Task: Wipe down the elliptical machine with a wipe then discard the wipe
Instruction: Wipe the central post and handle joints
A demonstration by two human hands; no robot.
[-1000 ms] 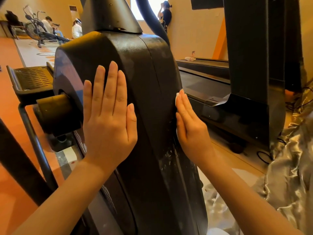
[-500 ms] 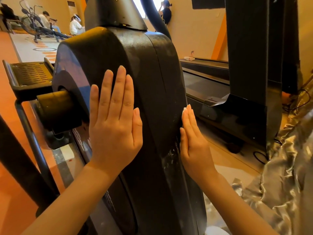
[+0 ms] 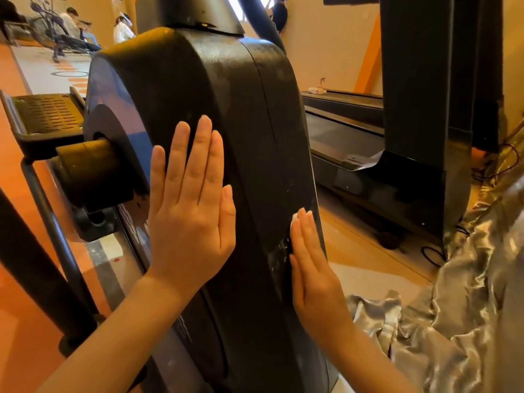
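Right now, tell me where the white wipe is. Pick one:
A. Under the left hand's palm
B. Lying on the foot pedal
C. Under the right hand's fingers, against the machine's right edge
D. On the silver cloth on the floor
C: a bit of white wipe peeks out at the tips of the flat right hand, pressed to the machine; the left hand shows none.

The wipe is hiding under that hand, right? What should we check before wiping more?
1. Wipe under right hand: ok, a white edge peeks past the fingertips.
2. Right hand flat on the elliptical housing: ok.
3. Left hand bracing the side: ok.
4. White smears gone: not ok.
5. Bin in sight: not ok.
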